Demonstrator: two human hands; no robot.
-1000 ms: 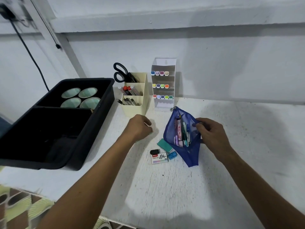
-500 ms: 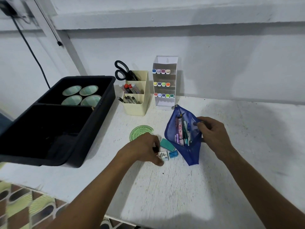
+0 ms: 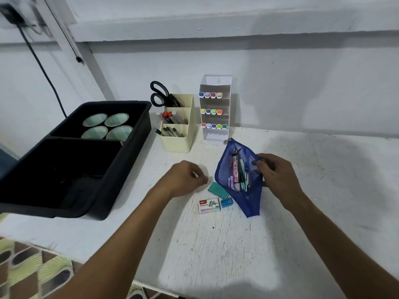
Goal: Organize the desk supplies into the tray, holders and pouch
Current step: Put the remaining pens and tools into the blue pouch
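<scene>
A blue mesh pouch [image 3: 248,199] lies on the white desk with pens and pencils inside. My right hand [image 3: 278,178] pinches its right edge and holds the mouth wide. My left hand [image 3: 183,180] hovers left of the pouch with its fingers curled shut; the small black item that lay by the staples is gone from the desk and seems hidden in its grip. A teal eraser [image 3: 218,189], a box of staples [image 3: 209,205] and a blue sharpener [image 3: 226,202] lie beside the pouch's lower left side.
A black two-part tray [image 3: 138,134] sits at the left, with several green cups [image 3: 106,126] in its far compartment. A cream holder [image 3: 179,143] with scissors [image 3: 159,93] and markers, and a white marker rack [image 3: 216,138], stand against the wall.
My left hand dropped to the small black item by the staples, closed on it and rose back up-left, covering the green protractor again. The right hand kept hold of the pouch.
</scene>
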